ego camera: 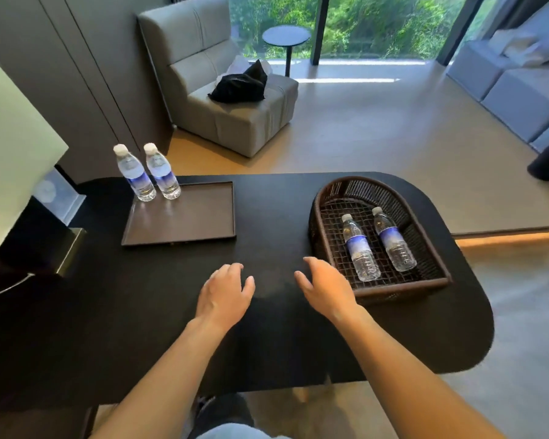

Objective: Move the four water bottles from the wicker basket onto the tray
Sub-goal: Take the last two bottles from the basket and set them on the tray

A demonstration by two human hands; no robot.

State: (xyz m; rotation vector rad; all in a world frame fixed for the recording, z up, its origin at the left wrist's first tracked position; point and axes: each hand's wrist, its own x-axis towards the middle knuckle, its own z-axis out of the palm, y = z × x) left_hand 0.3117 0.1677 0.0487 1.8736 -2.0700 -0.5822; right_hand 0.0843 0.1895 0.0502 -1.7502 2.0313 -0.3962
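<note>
Clear plastic bottles (360,248), arched wicker basket (324,210), flat rectangular tray (203,223)

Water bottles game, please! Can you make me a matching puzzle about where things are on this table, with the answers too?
Things:
1. Two standing bottles
2. Two lying bottles
3. Right hand
4. Lamp

Places:
A. In the wicker basket
B. Far left of the black table
C. On the tray
D. Empty, beside the basket

Pairs: 1-C, 2-A, 3-D, 4-B
</note>
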